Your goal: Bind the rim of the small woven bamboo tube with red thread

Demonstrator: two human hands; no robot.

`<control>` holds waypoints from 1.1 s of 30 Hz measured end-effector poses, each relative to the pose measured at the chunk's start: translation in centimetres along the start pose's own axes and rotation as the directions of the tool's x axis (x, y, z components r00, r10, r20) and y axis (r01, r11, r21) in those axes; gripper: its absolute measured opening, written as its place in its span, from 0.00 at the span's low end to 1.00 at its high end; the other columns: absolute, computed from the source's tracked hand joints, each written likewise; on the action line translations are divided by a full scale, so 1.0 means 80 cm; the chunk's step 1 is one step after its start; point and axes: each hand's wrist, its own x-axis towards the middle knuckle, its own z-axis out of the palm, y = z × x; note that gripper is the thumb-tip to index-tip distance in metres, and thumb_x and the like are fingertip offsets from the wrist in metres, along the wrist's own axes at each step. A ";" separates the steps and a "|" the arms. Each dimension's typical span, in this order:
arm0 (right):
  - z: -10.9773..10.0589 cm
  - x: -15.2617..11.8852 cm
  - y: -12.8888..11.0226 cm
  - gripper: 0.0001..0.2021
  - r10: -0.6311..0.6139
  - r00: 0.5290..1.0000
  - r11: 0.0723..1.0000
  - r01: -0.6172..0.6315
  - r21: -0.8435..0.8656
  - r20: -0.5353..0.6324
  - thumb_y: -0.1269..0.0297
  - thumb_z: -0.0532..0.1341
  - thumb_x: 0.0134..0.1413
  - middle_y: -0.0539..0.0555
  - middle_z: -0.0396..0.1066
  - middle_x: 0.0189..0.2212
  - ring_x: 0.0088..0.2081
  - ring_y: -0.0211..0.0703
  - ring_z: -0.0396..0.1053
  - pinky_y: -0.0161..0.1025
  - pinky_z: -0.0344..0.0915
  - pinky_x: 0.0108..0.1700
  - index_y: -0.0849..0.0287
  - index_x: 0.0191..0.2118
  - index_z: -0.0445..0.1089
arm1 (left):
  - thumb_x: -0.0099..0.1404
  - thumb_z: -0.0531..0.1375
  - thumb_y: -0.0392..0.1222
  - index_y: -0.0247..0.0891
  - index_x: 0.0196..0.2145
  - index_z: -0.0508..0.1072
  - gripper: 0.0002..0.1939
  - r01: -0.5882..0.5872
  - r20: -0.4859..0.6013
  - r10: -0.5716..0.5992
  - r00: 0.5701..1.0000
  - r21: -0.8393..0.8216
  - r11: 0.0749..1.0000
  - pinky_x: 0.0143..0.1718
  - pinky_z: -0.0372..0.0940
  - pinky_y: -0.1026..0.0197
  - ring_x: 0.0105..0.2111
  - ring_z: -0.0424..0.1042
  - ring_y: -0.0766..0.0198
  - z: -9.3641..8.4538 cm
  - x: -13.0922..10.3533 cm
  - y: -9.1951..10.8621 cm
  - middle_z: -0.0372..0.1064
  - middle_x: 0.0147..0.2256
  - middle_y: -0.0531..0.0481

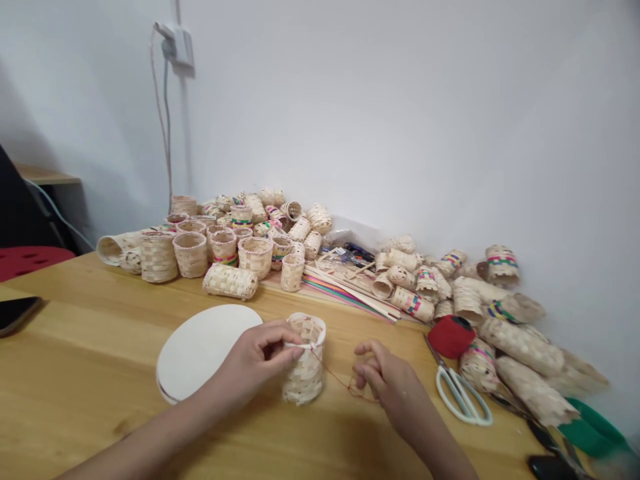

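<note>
A small woven basket [305,377] stands upright on the wooden table [100,373]. My left hand [265,347] pinches its rim at the left front. From the rim, a thin red thread [336,377] runs down and right to my right hand [383,377], where it forms loose loops near the fingers. The right hand's fingers are curled; the thread passes at their tips. Left of the basket lies a white oval disc [200,347], partly covered by my left hand and forearm.
Many woven baskets [190,253] are piled along the wall. Coloured strips [345,293] lie between the piles. At the right are white-handled scissors [465,397], a red object [450,335] and a green object [595,427]. A phone [19,313] lies at the left edge.
</note>
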 end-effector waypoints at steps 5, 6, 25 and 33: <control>-0.001 -0.012 -0.013 0.07 -0.153 0.983 0.955 0.174 0.241 -0.104 0.61 0.58 0.55 0.48 0.73 0.20 0.19 0.35 0.65 0.31 0.57 0.23 0.57 0.29 0.66 | 0.63 0.57 0.33 0.36 0.32 0.76 0.07 -0.260 0.113 0.247 0.962 0.125 0.957 0.31 0.60 0.67 0.30 0.68 0.65 0.004 -0.010 0.007 0.70 0.30 0.49; -0.001 -0.015 -0.015 0.08 -0.234 0.961 0.941 0.262 0.215 -0.149 0.62 0.58 0.55 0.48 0.72 0.19 0.21 0.36 0.66 0.31 0.59 0.24 0.58 0.28 0.68 | 0.63 0.56 0.32 0.37 0.33 0.76 0.08 -0.311 0.137 0.291 0.947 0.164 0.936 0.30 0.60 0.67 0.30 0.68 0.65 0.004 -0.012 0.008 0.70 0.31 0.48; 0.010 -0.023 -0.024 0.13 -0.783 0.595 0.614 0.697 -0.371 -0.179 0.79 0.55 0.59 0.48 0.67 0.29 0.31 0.37 0.61 0.34 0.54 0.31 0.53 0.41 0.69 | 0.69 0.52 0.34 0.37 0.31 0.70 0.10 -0.536 0.358 0.406 0.841 0.448 0.716 0.27 0.50 0.63 0.27 0.61 0.66 0.007 -0.021 0.011 0.64 0.29 0.51; 0.018 -0.024 -0.023 0.11 -0.737 0.658 0.657 0.643 -0.393 -0.154 0.76 0.55 0.60 0.47 0.67 0.29 0.31 0.37 0.61 0.35 0.53 0.30 0.53 0.34 0.70 | 0.68 0.53 0.34 0.38 0.34 0.72 0.08 -0.567 0.387 0.422 0.819 0.444 0.694 0.27 0.53 0.63 0.28 0.63 0.65 0.007 -0.022 0.008 0.65 0.29 0.50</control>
